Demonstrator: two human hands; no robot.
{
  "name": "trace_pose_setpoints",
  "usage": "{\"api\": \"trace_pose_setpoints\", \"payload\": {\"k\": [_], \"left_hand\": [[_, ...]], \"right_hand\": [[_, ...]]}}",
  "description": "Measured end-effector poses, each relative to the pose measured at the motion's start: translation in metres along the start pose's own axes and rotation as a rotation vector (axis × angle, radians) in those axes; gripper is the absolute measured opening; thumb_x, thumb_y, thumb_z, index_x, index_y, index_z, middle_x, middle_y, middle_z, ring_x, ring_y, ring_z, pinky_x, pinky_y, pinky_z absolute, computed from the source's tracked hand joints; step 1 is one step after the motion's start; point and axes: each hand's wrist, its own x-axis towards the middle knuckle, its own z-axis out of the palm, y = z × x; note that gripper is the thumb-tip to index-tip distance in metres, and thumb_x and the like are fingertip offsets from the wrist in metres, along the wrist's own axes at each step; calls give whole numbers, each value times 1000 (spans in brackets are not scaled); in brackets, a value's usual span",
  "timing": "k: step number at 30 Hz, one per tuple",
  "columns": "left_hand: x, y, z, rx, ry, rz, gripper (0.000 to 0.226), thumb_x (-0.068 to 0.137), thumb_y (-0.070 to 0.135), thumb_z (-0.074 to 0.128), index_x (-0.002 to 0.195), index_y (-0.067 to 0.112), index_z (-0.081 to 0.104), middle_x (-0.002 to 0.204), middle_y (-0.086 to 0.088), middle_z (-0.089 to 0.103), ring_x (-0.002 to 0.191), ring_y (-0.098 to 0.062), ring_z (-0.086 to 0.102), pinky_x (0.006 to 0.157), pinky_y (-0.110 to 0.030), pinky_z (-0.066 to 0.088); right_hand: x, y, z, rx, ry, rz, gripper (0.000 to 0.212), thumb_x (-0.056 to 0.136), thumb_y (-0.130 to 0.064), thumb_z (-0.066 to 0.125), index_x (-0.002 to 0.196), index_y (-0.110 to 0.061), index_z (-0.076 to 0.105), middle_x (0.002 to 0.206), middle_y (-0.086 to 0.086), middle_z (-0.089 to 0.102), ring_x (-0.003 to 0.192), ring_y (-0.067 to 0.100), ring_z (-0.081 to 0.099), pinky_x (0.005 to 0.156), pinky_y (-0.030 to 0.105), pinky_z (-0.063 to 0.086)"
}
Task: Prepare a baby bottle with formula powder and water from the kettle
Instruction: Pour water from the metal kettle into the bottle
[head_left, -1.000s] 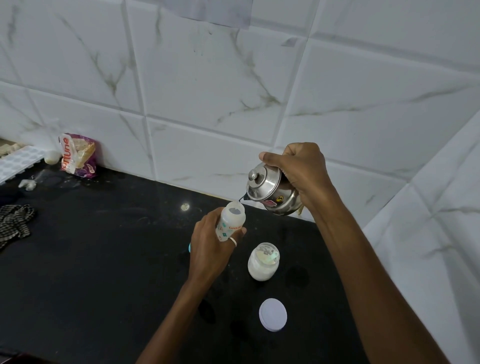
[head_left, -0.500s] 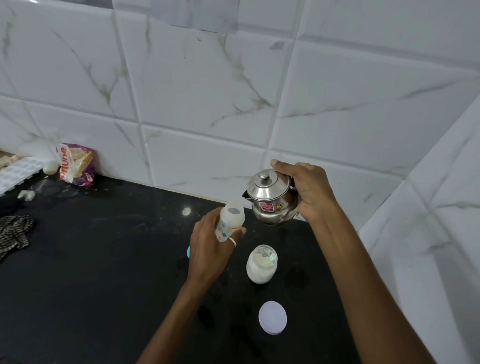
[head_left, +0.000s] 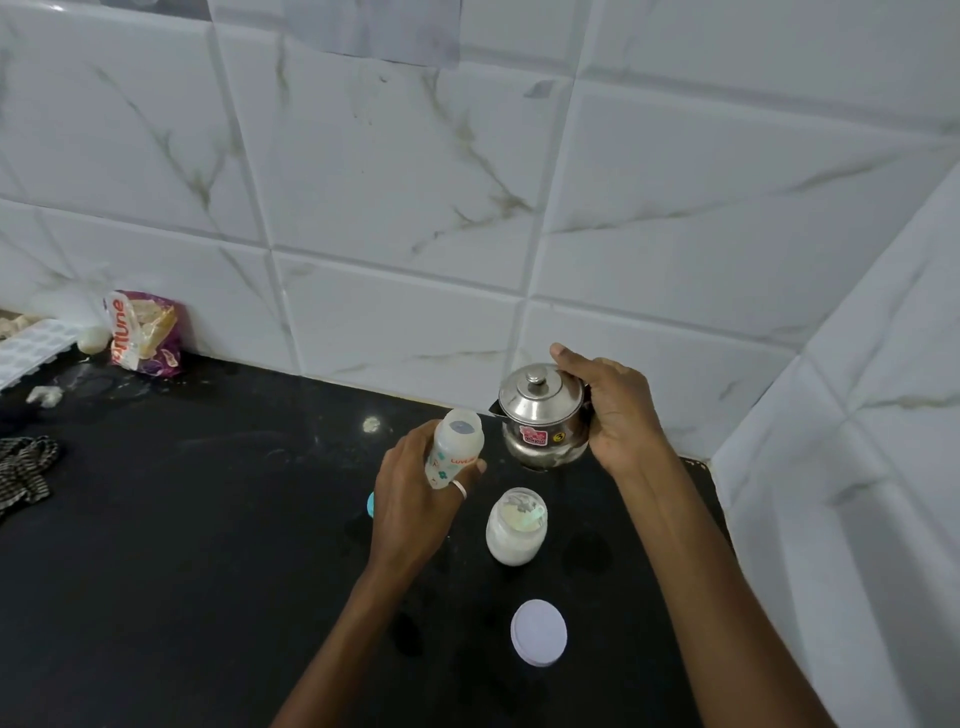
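Baby bottle: your baby bottle (head_left: 453, 452) is held up over the black counter (head_left: 208, 545), just left of the kettle's spout. Its mouth is uncapped and it leans slightly.
Left hand: your left hand (head_left: 415, 499) grips the bottle's lower body with fingers and thumb curled round it. One finger wears a ring.
Kettle: the small steel kettle (head_left: 543, 415) sits upright with its own cover on. The spout points left toward the bottle's mouth, close but not touching. You cannot tell whether its base rests on the counter or hangs just above it.
Right hand: your right hand (head_left: 618, 415) wraps the kettle's right side with fingers curled round it and one fingertip up by the cover. The handle is hidden under your palm.
Formula jar: the open formula jar (head_left: 516, 526), with white powder inside, stands upright on the counter just in front of the kettle, between your forearms.
Lid: a round white lid (head_left: 538, 632) lies flat, nearer you than the jar and apart from it.
Teal object: a sliver of a teal object (head_left: 371, 505) shows at your left hand's edge, mostly hidden.
Far left: a packet (head_left: 145, 332) leans against the tiled wall (head_left: 519, 182), with a white tray (head_left: 31, 348) beside it. A checked cloth (head_left: 26, 467) lies at the counter's edge.
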Motion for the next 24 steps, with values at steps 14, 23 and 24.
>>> {"api": "trace_pose_setpoints", "payload": {"k": [14,23,24], "left_hand": [[-24,-1,31,-54,-111,-52,54,81,31,87,123,45,54,118,13,70,112,-11,67,92,-33,56],[-41,-1,62,-49,-179,-150,57,80,29,87,125,41,54,120,14,69,108,4,64,80,-7,46],[-42,-2,66,-48,-181,-162,57,80,29,87,126,40,55,121,13,69,109,4,64,81,-7,46]], "right_hand": [[15,58,-94,330,294,121,26,78,-25,89,98,-12,78,92,4,82,84,23,80,74,36,61],[39,132,-135,398,449,259,39,84,-20,82,47,-18,72,54,-4,67,54,14,71,62,33,55],[41,143,-139,401,466,287,39,84,-20,82,47,-18,72,54,-4,67,54,15,71,63,33,54]]}}
